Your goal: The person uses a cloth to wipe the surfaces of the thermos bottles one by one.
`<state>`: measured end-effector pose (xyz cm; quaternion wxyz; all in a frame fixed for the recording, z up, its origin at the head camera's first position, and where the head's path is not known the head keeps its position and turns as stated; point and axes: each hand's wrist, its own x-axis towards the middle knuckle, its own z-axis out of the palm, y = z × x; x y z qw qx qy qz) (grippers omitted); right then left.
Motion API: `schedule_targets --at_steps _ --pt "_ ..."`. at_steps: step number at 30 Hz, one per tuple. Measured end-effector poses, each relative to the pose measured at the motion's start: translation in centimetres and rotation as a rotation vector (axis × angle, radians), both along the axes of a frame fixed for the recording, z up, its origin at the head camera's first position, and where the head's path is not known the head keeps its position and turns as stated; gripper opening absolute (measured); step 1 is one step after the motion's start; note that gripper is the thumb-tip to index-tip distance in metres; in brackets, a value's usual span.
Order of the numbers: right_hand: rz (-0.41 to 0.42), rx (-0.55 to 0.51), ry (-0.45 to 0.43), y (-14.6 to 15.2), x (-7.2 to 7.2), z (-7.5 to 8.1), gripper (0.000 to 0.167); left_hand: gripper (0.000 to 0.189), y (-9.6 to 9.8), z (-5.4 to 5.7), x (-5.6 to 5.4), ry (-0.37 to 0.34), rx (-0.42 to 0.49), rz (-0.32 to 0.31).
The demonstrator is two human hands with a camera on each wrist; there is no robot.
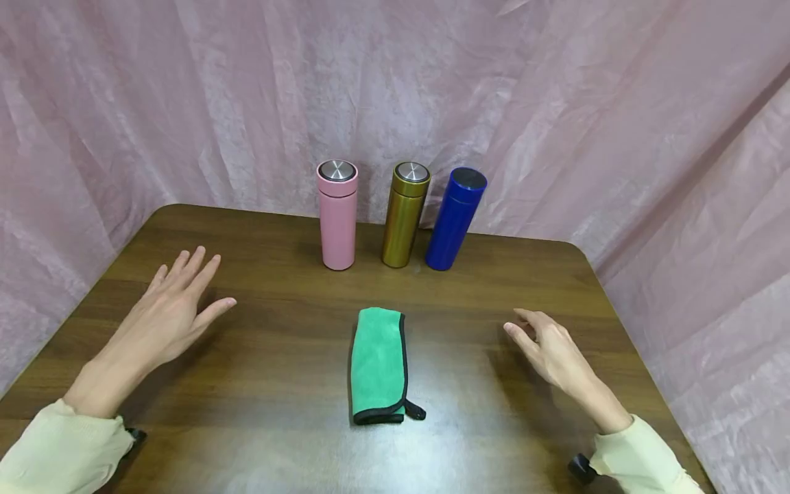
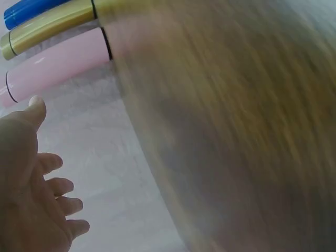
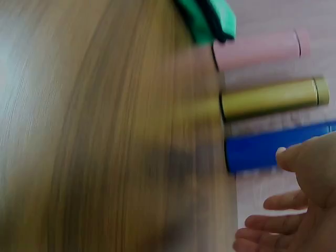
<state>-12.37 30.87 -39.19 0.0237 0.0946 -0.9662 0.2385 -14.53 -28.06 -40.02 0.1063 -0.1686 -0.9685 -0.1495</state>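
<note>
My left hand (image 1: 163, 312) hovers over the left part of the table, fingers spread and holding nothing. On the other side my right hand (image 1: 552, 350) hangs above the wood with loosely bent fingers, also holding nothing. Between the hands lies a folded green cloth (image 1: 378, 363) with black edging and a small black loop. Behind it three bottles stand upright in a row: a pink thermos bottle (image 1: 338, 226), a gold one (image 1: 404, 219) and a blue one (image 1: 455, 223). In the right wrist view the thumb overlaps the blue bottle (image 3: 252, 152).
A brown wooden table (image 1: 271, 384) with rounded back corners carries everything. Pinkish curtain fabric (image 1: 247, 103) hangs right behind its back edge and along both sides. Black straps (image 1: 582, 468) show at the light sleeves (image 1: 642, 456).
</note>
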Motion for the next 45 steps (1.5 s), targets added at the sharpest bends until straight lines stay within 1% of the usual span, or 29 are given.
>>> schedule_targets --at_steps 3,6,9,16,21,24,27,31,33,36,38,41,45 --pt "-0.006 -0.060 -0.003 -1.8 0.1 -0.1 0.056 0.080 1.0 0.4 -0.4 -0.019 0.022 -0.017" --pt "-0.017 -0.089 -0.007 -3.5 0.0 -0.1 0.055 0.080 2.2 0.6 -0.8 -0.039 0.045 -0.032" --pt "-0.013 -0.118 -0.009 -5.1 0.0 -0.2 0.053 0.081 3.4 0.7 -1.2 -0.054 0.074 -0.043" --pt "0.019 -0.168 -0.048 -8.7 0.1 -0.8 0.051 0.083 6.0 0.7 -1.7 -0.098 0.208 0.011" --pt "0.013 -0.176 -0.097 -11.4 0.3 -1.2 0.055 0.081 7.4 0.4 -2.7 -0.094 0.306 0.007" --pt "0.019 -0.174 -0.108 -12.9 0.5 -1.5 0.054 0.079 8.1 0.3 -3.5 -0.088 0.390 0.006" --pt "0.037 -0.165 -0.128 -14.1 0.7 -1.8 0.051 0.076 8.8 0.2 -4.5 -0.087 0.496 0.007" --pt "0.069 -0.159 -0.175 -15.4 1.1 -2.0 0.056 0.072 9.9 0.2 -5.9 -0.096 0.647 0.028" --pt "0.076 -0.167 -0.188 -15.9 1.3 -2.0 0.057 0.071 10.7 0.1 -6.6 -0.101 0.708 0.038" --pt "0.083 -0.175 -0.192 -16.5 1.4 -2.0 0.054 0.073 11.8 -0.1 -7.7 -0.107 0.769 0.049" --pt "0.087 -0.177 -0.192 -16.9 1.5 -2.0 0.050 0.075 12.6 -0.2 -8.4 -0.099 0.799 0.054" --pt "0.092 -0.168 -0.199 -17.2 1.5 -1.9 0.049 0.077 13.6 -0.1 -9.5 -0.074 0.845 0.061" --pt "0.077 -0.132 -0.229 -17.8 1.4 -1.9 0.054 0.080 14.8 0.1 -10.7 -0.059 0.903 0.070"
